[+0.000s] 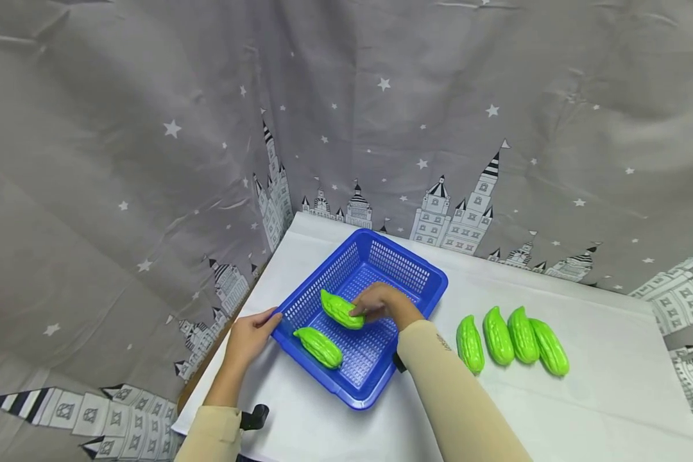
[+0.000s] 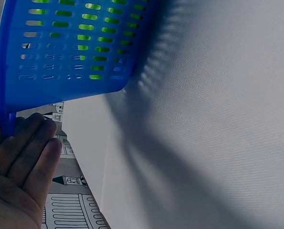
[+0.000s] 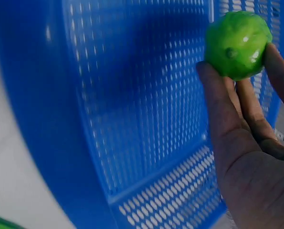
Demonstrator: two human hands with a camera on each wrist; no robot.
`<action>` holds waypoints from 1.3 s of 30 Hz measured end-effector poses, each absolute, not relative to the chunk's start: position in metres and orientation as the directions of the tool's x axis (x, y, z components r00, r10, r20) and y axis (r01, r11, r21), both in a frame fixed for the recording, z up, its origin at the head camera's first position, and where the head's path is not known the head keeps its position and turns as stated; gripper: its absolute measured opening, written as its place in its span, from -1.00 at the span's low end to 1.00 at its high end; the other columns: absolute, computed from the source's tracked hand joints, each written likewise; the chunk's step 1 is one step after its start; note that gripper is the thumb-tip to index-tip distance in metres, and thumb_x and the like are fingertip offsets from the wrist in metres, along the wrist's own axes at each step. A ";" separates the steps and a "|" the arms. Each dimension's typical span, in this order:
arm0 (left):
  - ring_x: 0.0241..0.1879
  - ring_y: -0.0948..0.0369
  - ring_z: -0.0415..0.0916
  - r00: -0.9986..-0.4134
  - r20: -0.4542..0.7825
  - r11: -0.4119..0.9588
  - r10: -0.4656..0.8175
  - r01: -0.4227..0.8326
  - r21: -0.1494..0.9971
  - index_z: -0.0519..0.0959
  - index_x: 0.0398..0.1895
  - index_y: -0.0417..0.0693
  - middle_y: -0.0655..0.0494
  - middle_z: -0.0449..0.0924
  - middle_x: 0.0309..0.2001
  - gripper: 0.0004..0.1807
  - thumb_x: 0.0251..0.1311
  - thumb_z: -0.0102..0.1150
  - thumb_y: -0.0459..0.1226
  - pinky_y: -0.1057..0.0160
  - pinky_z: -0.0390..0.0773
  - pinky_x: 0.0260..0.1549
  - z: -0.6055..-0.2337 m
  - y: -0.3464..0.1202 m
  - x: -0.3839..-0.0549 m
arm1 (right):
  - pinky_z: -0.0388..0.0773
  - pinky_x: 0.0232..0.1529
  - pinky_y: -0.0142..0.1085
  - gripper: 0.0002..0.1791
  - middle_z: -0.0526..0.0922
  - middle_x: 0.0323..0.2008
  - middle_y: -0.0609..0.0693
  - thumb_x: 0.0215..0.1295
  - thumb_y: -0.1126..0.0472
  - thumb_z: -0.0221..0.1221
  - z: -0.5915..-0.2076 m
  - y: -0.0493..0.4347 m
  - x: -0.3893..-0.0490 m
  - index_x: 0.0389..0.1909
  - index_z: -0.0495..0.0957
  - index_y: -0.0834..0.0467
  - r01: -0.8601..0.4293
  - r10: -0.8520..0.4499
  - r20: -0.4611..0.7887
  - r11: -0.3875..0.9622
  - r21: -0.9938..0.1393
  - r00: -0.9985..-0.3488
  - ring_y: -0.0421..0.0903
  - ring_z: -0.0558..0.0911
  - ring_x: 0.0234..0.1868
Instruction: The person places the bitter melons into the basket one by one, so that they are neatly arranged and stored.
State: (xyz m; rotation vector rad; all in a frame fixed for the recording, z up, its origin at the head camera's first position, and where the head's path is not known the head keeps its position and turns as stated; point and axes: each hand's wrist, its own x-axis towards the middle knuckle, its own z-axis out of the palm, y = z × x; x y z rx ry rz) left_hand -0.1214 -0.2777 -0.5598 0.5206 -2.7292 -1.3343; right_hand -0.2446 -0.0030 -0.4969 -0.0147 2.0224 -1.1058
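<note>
A blue plastic basket (image 1: pixel 308 369) with slotted walls stands on the white-covered table. At its left corner my left hand (image 1: pixel 247 339) grips the rim, thumb on top; in the left wrist view the fingers (image 2: pixel 30 155) lie under the rim. My right hand (image 1: pixel 375 301) reaches inside the basket and holds a bright green bitter melon (image 1: pixel 339 309) by one end. The right wrist view shows this bitter melon (image 3: pixel 237 45) end-on, pinched between thumb and fingers. Another bitter melon (image 1: pixel 319 348) lies in the basket near the front left wall.
Several more bitter melons (image 1: pixel 509 337) lie side by side on the table (image 1: pixel 612 359), right of the basket. A grey curtain (image 1: pixel 335 83) printed with castles and stars hangs behind and to the left of the table.
</note>
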 end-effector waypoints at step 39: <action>0.20 -0.22 0.49 -0.937 -0.115 0.583 -0.329 -0.298 0.756 0.63 0.19 -0.14 -0.22 0.61 0.13 -0.52 0.37 0.22 -0.01 -0.22 0.41 0.20 -0.554 -0.276 -0.121 | 0.41 0.31 -0.01 -0.17 0.59 0.19 0.20 -0.03 0.04 0.58 -0.525 -0.026 -0.223 0.25 0.52 0.30 0.013 -0.315 -0.441 0.802 -0.598 -0.841 0.18 0.50 0.28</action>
